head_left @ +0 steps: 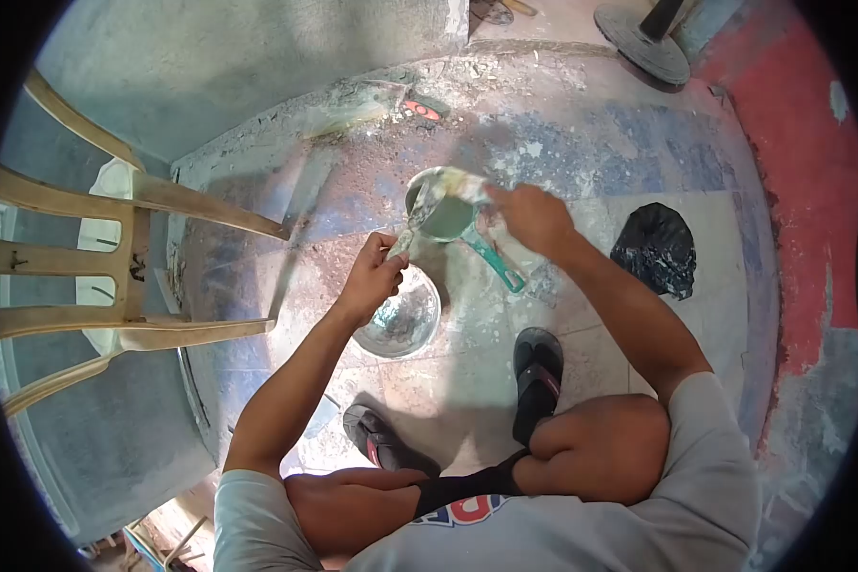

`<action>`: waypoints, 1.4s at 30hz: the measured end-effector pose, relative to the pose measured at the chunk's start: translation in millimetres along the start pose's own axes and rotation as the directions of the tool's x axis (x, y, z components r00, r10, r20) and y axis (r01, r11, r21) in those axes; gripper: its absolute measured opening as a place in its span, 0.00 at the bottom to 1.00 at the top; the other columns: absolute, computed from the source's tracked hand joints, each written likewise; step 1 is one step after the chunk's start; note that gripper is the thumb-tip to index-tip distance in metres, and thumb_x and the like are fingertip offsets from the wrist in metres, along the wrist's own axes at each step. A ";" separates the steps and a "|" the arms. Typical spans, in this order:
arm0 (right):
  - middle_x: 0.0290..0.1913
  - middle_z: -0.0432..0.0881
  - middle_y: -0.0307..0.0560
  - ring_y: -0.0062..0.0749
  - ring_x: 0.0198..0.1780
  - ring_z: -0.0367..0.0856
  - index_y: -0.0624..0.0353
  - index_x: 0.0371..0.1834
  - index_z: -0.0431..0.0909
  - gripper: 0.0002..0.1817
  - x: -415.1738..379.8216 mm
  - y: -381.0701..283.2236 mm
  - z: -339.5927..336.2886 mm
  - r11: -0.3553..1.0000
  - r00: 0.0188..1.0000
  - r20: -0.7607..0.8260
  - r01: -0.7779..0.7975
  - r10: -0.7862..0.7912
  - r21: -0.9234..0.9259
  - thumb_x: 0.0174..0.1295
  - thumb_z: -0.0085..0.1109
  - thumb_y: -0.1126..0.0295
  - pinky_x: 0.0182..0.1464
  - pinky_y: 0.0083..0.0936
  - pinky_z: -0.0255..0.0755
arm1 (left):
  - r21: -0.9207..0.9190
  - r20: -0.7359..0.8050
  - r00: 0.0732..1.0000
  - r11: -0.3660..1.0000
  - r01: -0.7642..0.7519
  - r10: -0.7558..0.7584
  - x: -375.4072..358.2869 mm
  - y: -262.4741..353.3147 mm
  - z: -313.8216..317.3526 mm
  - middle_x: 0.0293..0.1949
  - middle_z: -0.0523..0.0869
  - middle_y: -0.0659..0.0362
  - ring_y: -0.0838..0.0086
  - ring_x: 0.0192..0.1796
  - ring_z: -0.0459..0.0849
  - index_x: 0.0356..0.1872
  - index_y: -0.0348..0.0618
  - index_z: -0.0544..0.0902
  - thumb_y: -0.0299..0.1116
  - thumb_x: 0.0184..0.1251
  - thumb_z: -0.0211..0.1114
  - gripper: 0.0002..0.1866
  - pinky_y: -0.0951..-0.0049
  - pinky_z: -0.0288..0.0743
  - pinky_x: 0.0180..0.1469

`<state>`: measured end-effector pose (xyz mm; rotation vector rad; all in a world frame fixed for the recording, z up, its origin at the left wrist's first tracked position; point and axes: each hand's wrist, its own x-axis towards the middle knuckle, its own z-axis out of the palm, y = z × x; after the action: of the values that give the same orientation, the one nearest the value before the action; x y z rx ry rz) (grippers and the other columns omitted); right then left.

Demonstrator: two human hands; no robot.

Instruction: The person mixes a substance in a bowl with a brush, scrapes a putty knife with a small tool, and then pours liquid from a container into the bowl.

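While I squat on the floor [639, 172], my left hand [374, 278] is clamped on a thin paste-smeared tool [402, 244], maybe a scraper, though I cannot tell for certain. My right hand [534, 217] is closed on the far rim of a scoop [448, 214] with a green handle [496, 262], which I hold tilted above the floor, just beyond a metal bowl [400, 319] that sits near my feet.

I judge the scoop light and stiff, likely plastic, but its wet coating looks slippery, so the rim or the handle is the place to grip it firmly. The tool seems stiff and thin and is best pinched near its end. The bowl looks light, hard and easily tipped.

A black bag [656, 250] lies to the right, apart from the bowl. A plastic chair [105, 257] stands at my left. My sandals [538, 367] rest flat on the tiles.

On my shorts [467, 505] a few large letters show, cut off by the fold; I cannot read a whole word.
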<state>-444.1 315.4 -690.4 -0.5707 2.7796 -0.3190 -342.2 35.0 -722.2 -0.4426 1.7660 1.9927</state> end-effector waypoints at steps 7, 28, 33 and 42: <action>0.45 0.86 0.60 0.58 0.48 0.87 0.39 0.71 0.78 0.24 -0.4 -20.1 19.1 0.970 0.983 -0.089 0.171 -0.158 0.173 0.73 0.51 0.67 0.47 0.52 0.82 | -0.009 -0.024 0.998 0.998 0.056 -0.056 4.2 0.8 -0.7 0.32 0.75 0.66 0.85 0.25 0.65 0.54 0.48 0.69 0.30 0.80 0.61 0.11 0.79 0.59 0.25; 0.39 0.86 0.58 0.54 0.41 0.88 0.41 0.68 0.81 0.20 6.8 -32.2 33.0 0.972 0.973 -0.108 0.214 -0.204 0.091 0.76 0.52 0.62 0.43 0.51 0.82 | 0.073 -0.048 0.996 0.995 -0.070 0.074 11.4 -9.2 0.3 0.32 0.75 0.68 0.86 0.26 0.65 0.54 0.47 0.70 0.30 0.81 0.61 0.09 0.80 0.59 0.26; 0.36 0.85 0.57 0.56 0.39 0.87 0.42 0.69 0.80 0.22 9.9 -28.4 34.4 0.982 0.977 -0.118 0.186 -0.180 0.041 0.74 0.55 0.63 0.40 0.50 0.82 | 0.047 -0.005 0.996 0.995 -0.089 0.089 11.1 -14.8 -2.6 0.34 0.75 0.67 0.87 0.26 0.64 0.55 0.48 0.70 0.28 0.80 0.61 0.10 0.80 0.57 0.26; 0.40 0.86 0.52 0.50 0.43 0.87 0.42 0.75 0.75 0.24 1.5 -14.9 43.7 0.939 0.962 -0.233 0.204 -0.141 0.277 0.77 0.55 0.60 0.44 0.45 0.81 | -0.071 -0.058 0.998 0.997 -0.015 0.011 6.4 -23.9 -5.3 0.35 0.77 0.65 0.84 0.28 0.69 0.67 0.45 0.71 0.31 0.80 0.61 0.19 0.79 0.64 0.29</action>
<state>-426.3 294.6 -727.6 -0.7434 2.8000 -0.8698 -335.5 32.6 -746.4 -0.5175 1.7398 2.0774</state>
